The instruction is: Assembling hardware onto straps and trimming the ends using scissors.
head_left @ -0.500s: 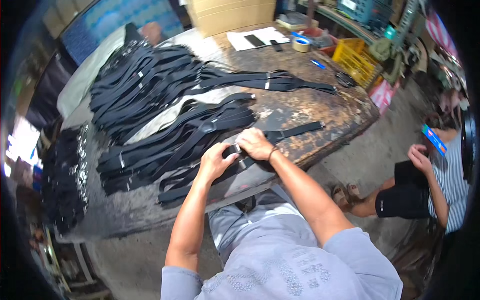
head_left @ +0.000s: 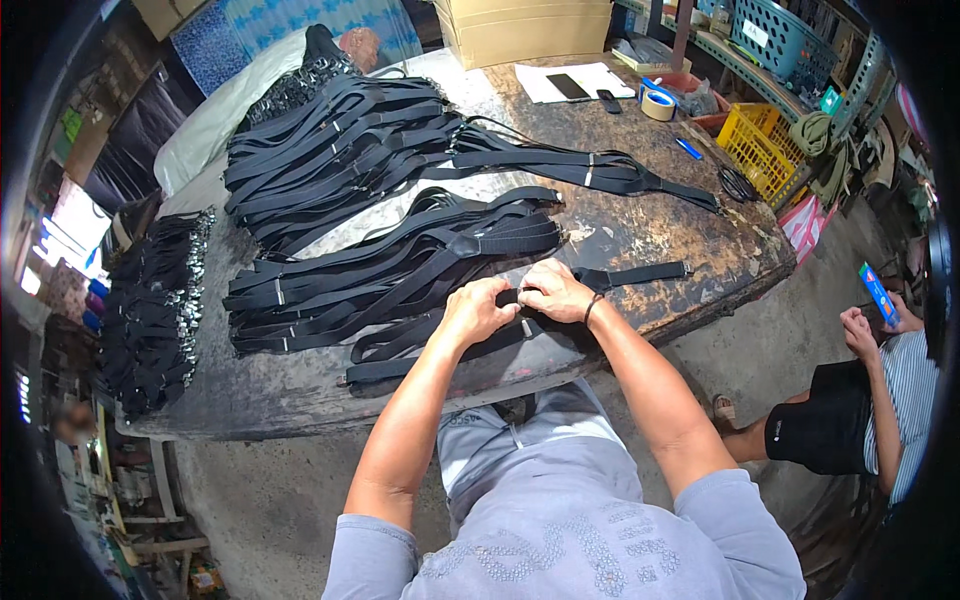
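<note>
At the near edge of the worktable (head_left: 270,395), my left hand (head_left: 480,312) and my right hand (head_left: 558,290) meet, both pinching the black elastic strap of a pair of suspenders (head_left: 640,274). Part of the strap is hidden under my fingers. One end runs out to the right of my right hand; other lengths lie below my left hand. A metal slider shows on the strap just beneath my right hand. Just beyond my hands lies a bundle of black suspenders (head_left: 400,262) with metal sliders.
Farther back lies a bigger heap of suspenders (head_left: 330,150). Short black straps with metal clips (head_left: 150,320) lie at left. A cardboard box (head_left: 520,30), phone (head_left: 568,87), tape roll (head_left: 657,105) and scissors (head_left: 738,183) stand beyond. A person (head_left: 900,370) sits at right holding a blue packet.
My head view has shifted, so the table appears farther right and lower in places. My hands stay together on the strap. The seated person's second hand has come to the blue packet.
</note>
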Available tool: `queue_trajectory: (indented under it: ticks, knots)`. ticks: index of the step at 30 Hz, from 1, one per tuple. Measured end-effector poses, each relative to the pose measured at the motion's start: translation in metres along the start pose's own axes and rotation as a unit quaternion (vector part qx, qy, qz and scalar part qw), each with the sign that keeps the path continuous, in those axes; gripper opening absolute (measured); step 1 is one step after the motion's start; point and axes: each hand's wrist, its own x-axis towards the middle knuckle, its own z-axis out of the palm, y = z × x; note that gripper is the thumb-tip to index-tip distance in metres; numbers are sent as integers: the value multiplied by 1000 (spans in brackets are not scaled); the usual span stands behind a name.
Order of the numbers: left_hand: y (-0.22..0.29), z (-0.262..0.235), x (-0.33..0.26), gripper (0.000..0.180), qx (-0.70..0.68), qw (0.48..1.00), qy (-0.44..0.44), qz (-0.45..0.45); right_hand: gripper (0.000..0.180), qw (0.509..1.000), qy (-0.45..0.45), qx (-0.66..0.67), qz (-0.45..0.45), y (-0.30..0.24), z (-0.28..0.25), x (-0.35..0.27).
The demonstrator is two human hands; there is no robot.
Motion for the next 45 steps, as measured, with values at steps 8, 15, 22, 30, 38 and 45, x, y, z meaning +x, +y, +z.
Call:
queue_trajectory:
  ticks: [8,15,22,30,38,45]
  knots:
    - [-4,-6,3,39,11,998,-55,6,33,998,-38,-47,18,-12,-3,4]
    - [13,-17,6,35,97,990,-105,-20,25,989,-81,-115,41,-26,-10,10]
    - [-24,-104,-32,37,39,986,-156,35,28,970,-195,-113,95,-31,-24,27]
    - [-39,-124,-70,28,-140,955,-219,-144,33,940,-227,-194,164,-60,-35,42]
    - [-36,-113,-63,30,-161,951,-223,-144,37,972,229,-23,51,-57,5,57]
    - [-36,-105,-67,33,-409,886,-188,-111,69,943,236,-226,65,-43,55,61]
